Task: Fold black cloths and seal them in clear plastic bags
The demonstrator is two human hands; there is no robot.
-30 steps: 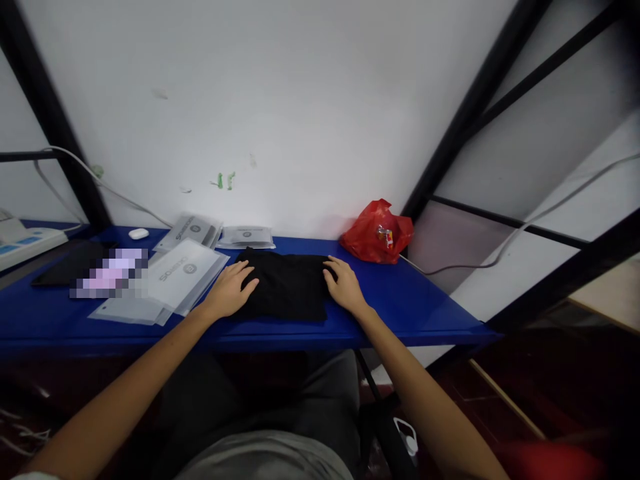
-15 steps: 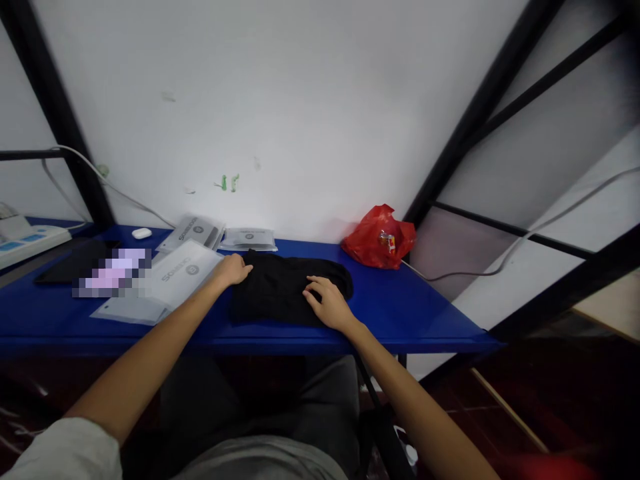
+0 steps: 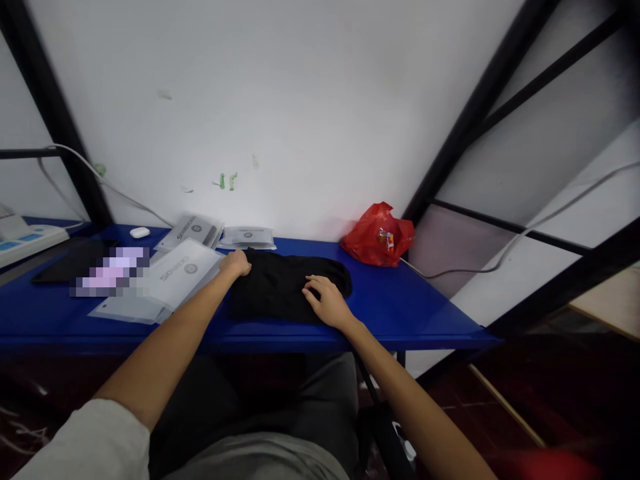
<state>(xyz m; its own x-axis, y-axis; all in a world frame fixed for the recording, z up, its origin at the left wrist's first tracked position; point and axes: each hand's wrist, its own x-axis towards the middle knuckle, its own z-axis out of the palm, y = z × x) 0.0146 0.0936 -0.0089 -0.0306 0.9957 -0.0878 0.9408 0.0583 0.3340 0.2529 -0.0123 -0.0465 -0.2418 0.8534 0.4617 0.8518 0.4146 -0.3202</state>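
A folded black cloth (image 3: pixel 280 287), perhaps a garment, lies on the blue table near its front edge. At the cloth's upper left corner is my left hand (image 3: pixel 237 263), its fingers closed on the fabric edge. My right hand (image 3: pixel 326 301) rests on the right part of the cloth, fingers spread and slightly bent. Left of the cloth, partly behind my left forearm, lie flat frosted plastic bags (image 3: pixel 183 270) with grey print.
More printed bags (image 3: pixel 190 230) and a packed one (image 3: pixel 247 237) lie along the wall. A red plastic bag (image 3: pixel 377 237) sits at the back right. A blurred-out phone-like object (image 3: pixel 113 270), a white earbud case (image 3: pixel 139 232) and a power strip (image 3: pixel 35 241) are at the left.
My left hand has shifted very slightly, with its fingers more tucked in at the cloth's corner. The right hand stays in place on the cloth. The view has moved a little.
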